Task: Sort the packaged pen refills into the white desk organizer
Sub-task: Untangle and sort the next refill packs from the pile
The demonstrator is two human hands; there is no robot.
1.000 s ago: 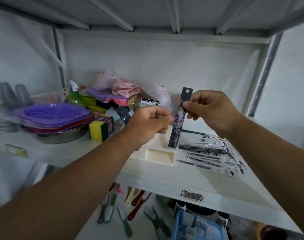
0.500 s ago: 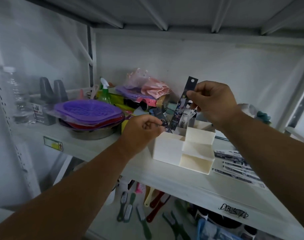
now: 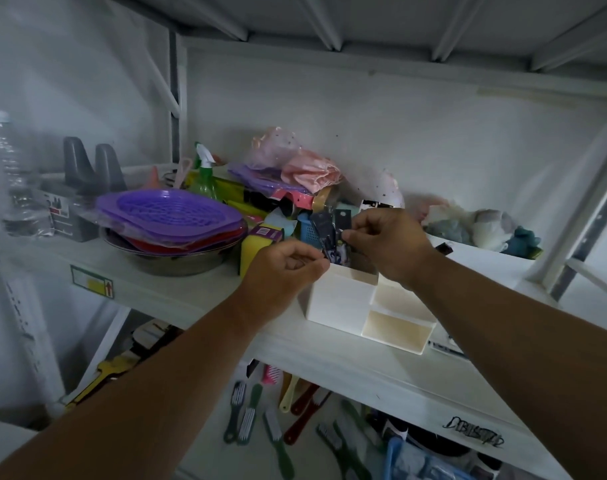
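Lowered since earlier: two dark packaged pen refills [image 3: 333, 233] standing in one white plastic desk organizer [image 3: 340, 299]; right hand [image 3: 388, 244] pinches one, left hand [image 3: 284, 271] curled at rim.

Looks like a small household-goods shop: white metal shelf [image 3: 198, 299] with a price label [image 3: 91, 281], crammed with plastic baskets [image 3: 170, 216], sponges [image 3: 257, 247], brushes [image 3: 246, 415] below.

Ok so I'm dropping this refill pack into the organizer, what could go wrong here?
1. The refill pack pinched by your right hand stands tall in the back compartment of the white organizer, beside another pack; it may lean or tip out.
2. The left hand pushes at the organizer's rim, and the organizer sits near the shelf edge, so it might slide off.
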